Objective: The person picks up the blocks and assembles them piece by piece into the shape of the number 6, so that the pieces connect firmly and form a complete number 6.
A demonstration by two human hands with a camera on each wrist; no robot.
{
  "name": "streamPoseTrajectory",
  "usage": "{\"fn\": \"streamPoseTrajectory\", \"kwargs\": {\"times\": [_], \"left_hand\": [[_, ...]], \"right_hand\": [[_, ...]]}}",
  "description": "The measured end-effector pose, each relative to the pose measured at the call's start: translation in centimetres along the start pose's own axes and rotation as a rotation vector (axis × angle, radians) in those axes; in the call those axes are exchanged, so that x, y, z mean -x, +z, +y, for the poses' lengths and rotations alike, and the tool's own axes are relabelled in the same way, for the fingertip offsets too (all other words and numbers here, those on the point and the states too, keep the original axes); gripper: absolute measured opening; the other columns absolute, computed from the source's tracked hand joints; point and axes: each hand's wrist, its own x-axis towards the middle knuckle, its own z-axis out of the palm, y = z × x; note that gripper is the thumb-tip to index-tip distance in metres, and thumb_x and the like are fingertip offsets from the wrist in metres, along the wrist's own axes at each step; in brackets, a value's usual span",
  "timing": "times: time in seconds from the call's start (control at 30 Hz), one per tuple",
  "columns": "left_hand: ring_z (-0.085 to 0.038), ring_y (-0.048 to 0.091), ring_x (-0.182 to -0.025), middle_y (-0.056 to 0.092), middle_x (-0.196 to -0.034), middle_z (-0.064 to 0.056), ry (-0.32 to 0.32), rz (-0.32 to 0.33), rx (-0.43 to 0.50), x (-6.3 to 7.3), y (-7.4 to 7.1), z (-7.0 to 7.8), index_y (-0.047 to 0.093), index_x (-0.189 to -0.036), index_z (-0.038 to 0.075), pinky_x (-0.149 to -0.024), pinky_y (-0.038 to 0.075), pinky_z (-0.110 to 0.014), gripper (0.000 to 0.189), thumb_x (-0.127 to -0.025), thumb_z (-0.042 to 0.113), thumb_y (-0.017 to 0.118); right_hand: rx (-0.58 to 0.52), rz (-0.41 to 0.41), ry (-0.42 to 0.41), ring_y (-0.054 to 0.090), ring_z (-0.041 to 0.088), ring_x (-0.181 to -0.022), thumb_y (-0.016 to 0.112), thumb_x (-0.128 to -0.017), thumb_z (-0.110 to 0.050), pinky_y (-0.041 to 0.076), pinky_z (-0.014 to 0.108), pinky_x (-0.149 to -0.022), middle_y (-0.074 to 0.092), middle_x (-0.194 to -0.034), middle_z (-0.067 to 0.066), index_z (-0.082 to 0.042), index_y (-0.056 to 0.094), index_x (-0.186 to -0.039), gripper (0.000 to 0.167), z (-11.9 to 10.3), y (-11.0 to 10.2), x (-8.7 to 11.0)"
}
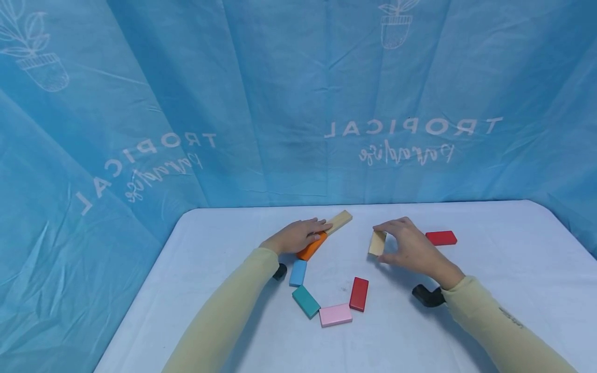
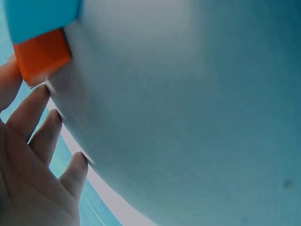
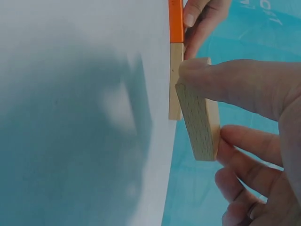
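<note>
My left hand (image 1: 296, 236) holds the orange block (image 1: 311, 249) at its far end, with thumb and index finger on either side of it in the left wrist view. A plain wooden block (image 1: 342, 219) lies end to end with the orange one. On the right, my right hand (image 1: 409, 249) pinches another plain wooden block (image 3: 198, 125) between thumb and fingers. That block is tilted, and its shadow falls on the table. From the orange block, a curved row continues toward me: a light blue block (image 1: 298, 273), a teal block (image 1: 306, 301), a pink block (image 1: 336, 315) and a red block (image 1: 358, 294).
A second red block (image 1: 441, 238) lies to the right, beyond my right hand. The white table (image 1: 401, 336) ends at a blue curtain (image 1: 298, 171) printed with lettering. Black camera mounts (image 1: 428, 296) sit under both wrists.
</note>
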Motion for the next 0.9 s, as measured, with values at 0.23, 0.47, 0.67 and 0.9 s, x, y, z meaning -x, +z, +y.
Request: {"fn": "streamPoseTrajectory", "kwargs": {"times": [0.23, 0.47, 0.67, 0.9], "left_hand": [[-0.024, 0.028, -0.15, 0.034, -0.162, 0.005, 0.003, 0.0, -0.01, 0.0, 0.0, 0.0, 0.038, -0.156, 0.035, -0.119, 0.027, -0.051, 0.048, -0.108, 0.029, 0.047], [-0.025, 0.028, -0.15, 0.035, -0.162, 0.005, 0.001, 0.002, -0.012, -0.1, 0.1, 0.0, 0.039, -0.155, 0.035, -0.119, 0.028, -0.05, 0.048, -0.108, 0.029, 0.047], [-0.025, 0.028, -0.15, 0.034, -0.162, 0.005, -0.009, 0.001, -0.013, -0.1, 0.1, 0.0, 0.039, -0.155, 0.035, -0.119, 0.029, -0.051, 0.048, -0.108, 0.029, 0.047], [-0.025, 0.028, -0.15, 0.034, -0.162, 0.005, -0.014, 0.001, -0.009, -0.1, 0.1, 0.1, 0.039, -0.155, 0.035, -0.119, 0.028, -0.051, 0.048, -0.108, 0.03, 0.047]], "right_hand": [[0.005, -0.04, -0.055, 0.049, 0.034, -0.124, 0.092, -0.071, -0.02, 0.056, 0.052, -0.09, 0.062, -0.131, 0.014, -0.007, 0.065, -0.134, 0.07, -0.6, 0.2, -0.4], [0.01, -0.073, -0.097, 0.049, 0.034, -0.124, 0.091, -0.073, -0.019, 0.055, 0.051, -0.093, 0.063, -0.133, 0.013, -0.008, 0.065, -0.134, 0.067, -1.0, 0.4, -0.8], [0.001, -0.124, -0.117, 0.05, 0.03, -0.125, 0.092, -0.072, -0.018, 0.056, 0.046, -0.092, 0.063, -0.134, 0.008, -0.011, 0.065, -0.135, 0.069, -1.2, 0.9, -1.1], [-0.017, -0.184, -0.136, 0.05, 0.027, -0.124, 0.09, -0.075, -0.018, 0.056, 0.043, -0.092, 0.063, -0.135, 0.005, -0.015, 0.064, -0.137, 0.067, -1.4, 1.2, -1.2]]}}
